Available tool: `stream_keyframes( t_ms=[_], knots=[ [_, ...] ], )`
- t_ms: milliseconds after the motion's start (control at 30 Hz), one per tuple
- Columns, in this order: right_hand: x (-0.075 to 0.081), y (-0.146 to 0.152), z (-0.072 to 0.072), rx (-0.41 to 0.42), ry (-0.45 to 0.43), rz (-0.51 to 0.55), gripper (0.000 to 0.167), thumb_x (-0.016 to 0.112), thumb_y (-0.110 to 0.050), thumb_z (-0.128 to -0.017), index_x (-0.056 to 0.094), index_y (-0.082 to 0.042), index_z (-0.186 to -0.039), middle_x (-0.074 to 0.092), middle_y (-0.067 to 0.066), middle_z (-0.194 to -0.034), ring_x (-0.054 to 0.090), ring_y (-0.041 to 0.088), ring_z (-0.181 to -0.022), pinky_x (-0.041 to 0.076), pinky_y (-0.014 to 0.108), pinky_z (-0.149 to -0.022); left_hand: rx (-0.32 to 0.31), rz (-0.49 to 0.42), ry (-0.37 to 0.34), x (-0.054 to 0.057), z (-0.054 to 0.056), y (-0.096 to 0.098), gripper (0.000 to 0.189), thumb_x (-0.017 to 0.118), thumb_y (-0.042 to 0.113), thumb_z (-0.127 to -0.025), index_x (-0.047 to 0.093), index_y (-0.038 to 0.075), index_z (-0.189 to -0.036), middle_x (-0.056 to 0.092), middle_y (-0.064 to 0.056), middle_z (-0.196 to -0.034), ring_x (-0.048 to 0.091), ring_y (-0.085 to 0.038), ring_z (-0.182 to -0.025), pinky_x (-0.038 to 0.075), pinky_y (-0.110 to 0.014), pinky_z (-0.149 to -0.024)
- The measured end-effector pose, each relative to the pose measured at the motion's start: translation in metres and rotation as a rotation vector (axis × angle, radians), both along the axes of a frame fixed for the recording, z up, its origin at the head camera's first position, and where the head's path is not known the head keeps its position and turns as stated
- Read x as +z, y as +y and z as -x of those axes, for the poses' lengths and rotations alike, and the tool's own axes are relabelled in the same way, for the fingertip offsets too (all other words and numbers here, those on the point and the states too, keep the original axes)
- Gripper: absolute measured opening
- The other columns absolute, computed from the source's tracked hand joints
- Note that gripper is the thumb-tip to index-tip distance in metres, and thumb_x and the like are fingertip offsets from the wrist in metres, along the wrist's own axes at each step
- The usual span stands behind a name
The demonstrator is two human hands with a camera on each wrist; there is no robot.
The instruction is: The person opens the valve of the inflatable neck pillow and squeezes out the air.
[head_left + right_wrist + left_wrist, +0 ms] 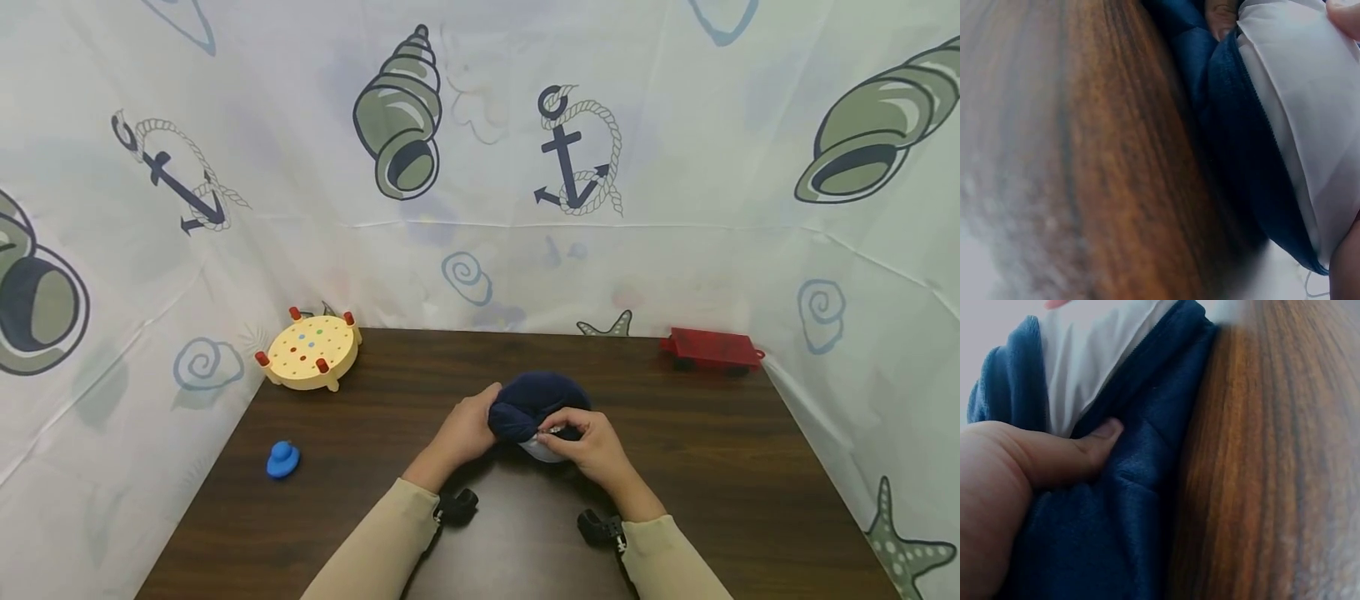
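A navy plush pillow [543,393] with a zipped cover sits near the middle of the table. Its zip stands open, and white inner fabric [1079,353] shows between the toothed edges [1272,137]. The left hand [471,427] grips the pillow's left side, its thumb [1094,447] pressing the cover just by the end of the opening. At the pillow's front, the right hand [592,443] pinches at the opening with thumb and forefinger. In the right wrist view, one of its fingertips [1346,17] lies against the white fabric. Whether it also holds the zip pull cannot be told.
A cream round toy [307,354] with red-tipped pegs stands at the table's back left corner. A small blue knobbed piece [282,460] lies at the left. The red toy wagon [712,348] is at the back right, before a printed curtain [495,167].
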State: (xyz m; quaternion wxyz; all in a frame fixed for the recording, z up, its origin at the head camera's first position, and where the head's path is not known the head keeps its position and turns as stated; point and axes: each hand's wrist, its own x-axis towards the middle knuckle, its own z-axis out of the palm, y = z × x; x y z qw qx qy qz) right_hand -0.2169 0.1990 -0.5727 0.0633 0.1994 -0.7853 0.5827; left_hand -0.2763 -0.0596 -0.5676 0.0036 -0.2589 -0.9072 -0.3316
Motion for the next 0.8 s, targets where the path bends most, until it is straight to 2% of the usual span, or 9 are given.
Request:
stream_keyframes(
  t_ms=[100,167,233,300,333,400,533,633,800],
  knots=[
    [0.0001,0.0011,-0.0004,-0.021,-0.018,0.009,0.011,0.090,-0.016,-0.092,0.084,-0.022,-0.099,0.083,-0.001,-0.099,0.073,0.011,-0.096,0.058,0.027,-0.087,-0.001,-0.013,-0.009,-0.0026,0.0006,0.0014,0.059,0.081,0.021,-0.097,0.048,0.023,-0.147,0.078,-0.014,-0.102,0.076,-0.031,-0.083,0.058,-0.047,-0.075],
    [-0.0009,0.0016,0.0004,-0.025,-0.026,0.014,0.011,0.089,-0.016,-0.092,0.084,-0.021,-0.101,0.083,0.000,-0.101,0.073,0.011,-0.097,0.058,0.027,-0.088,0.000,-0.021,-0.015,-0.0016,0.0009,0.0018,0.086,0.081,0.025,-0.098,0.030,0.031,-0.167,0.080,-0.018,-0.105,0.077,-0.032,-0.084,0.060,-0.048,-0.077],
    [-0.0018,0.0015,0.0011,-0.024,-0.022,0.017,0.012,0.090,-0.016,-0.092,0.084,-0.021,-0.101,0.083,0.000,-0.101,0.074,0.011,-0.097,0.058,0.027,-0.088,-0.002,-0.025,-0.029,-0.0005,0.0007,0.0019,0.101,0.081,0.027,-0.099,0.015,0.040,-0.175,0.080,-0.022,-0.114,0.079,-0.035,-0.090,0.061,-0.050,-0.081],
    [-0.0026,0.0014,0.0013,-0.023,-0.017,0.017,0.011,0.090,-0.015,-0.092,0.084,-0.021,-0.101,0.084,0.000,-0.100,0.074,0.011,-0.097,0.058,0.027,-0.087,-0.020,-0.028,-0.034,0.0009,-0.0001,0.0015,0.103,0.080,0.023,-0.100,0.013,0.046,-0.175,0.079,-0.020,-0.126,0.079,-0.036,-0.099,0.062,-0.051,-0.087],
    [-0.0026,0.0008,0.0014,-0.022,-0.011,0.019,0.011,0.090,-0.014,-0.092,0.084,-0.020,-0.100,0.084,0.001,-0.099,0.073,0.011,-0.096,0.058,0.027,-0.087,-0.029,-0.025,-0.027,0.0016,-0.0001,0.0009,0.100,0.080,0.022,-0.100,0.017,0.047,-0.174,0.077,-0.018,-0.132,0.079,-0.036,-0.104,0.062,-0.052,-0.091],
    [-0.0014,-0.0007,0.0014,-0.026,-0.006,0.028,0.011,0.090,-0.014,-0.091,0.084,-0.019,-0.099,0.083,0.002,-0.097,0.073,0.011,-0.094,0.059,0.027,-0.085,-0.048,-0.038,-0.011,0.0026,-0.0006,0.0001,0.087,0.080,0.022,-0.100,0.034,0.045,-0.170,0.071,-0.014,-0.146,0.075,-0.038,-0.120,0.060,-0.055,-0.101],
    [0.0014,-0.0026,0.0013,-0.043,0.006,0.039,0.012,0.091,-0.015,-0.091,0.084,-0.019,-0.100,0.083,0.002,-0.096,0.073,0.011,-0.093,0.059,0.026,-0.083,-0.051,-0.058,0.023,0.0018,0.0008,0.0000,0.061,0.080,0.025,-0.100,0.059,0.037,-0.156,0.071,-0.006,-0.148,0.071,-0.035,-0.132,0.057,-0.054,-0.108],
    [0.0020,-0.0028,0.0012,-0.056,0.027,0.027,0.012,0.091,-0.017,-0.091,0.084,-0.021,-0.099,0.083,-0.001,-0.096,0.073,0.010,-0.092,0.059,0.026,-0.082,-0.026,-0.053,0.014,0.0014,0.0014,0.0007,0.052,0.081,0.022,-0.099,0.068,0.034,-0.147,0.074,-0.004,-0.143,0.071,-0.035,-0.132,0.058,-0.054,-0.107],
    [0.0004,-0.0020,-0.0006,-0.052,0.059,0.009,0.012,0.091,-0.015,-0.091,0.084,-0.022,-0.097,0.083,-0.002,-0.094,0.073,0.011,-0.091,0.058,0.026,-0.082,0.002,-0.037,0.002,0.0021,-0.0005,0.0022,0.052,0.082,0.007,-0.093,0.074,0.029,-0.139,0.078,-0.006,-0.136,0.071,-0.036,-0.131,0.059,-0.054,-0.104]
  ],
)
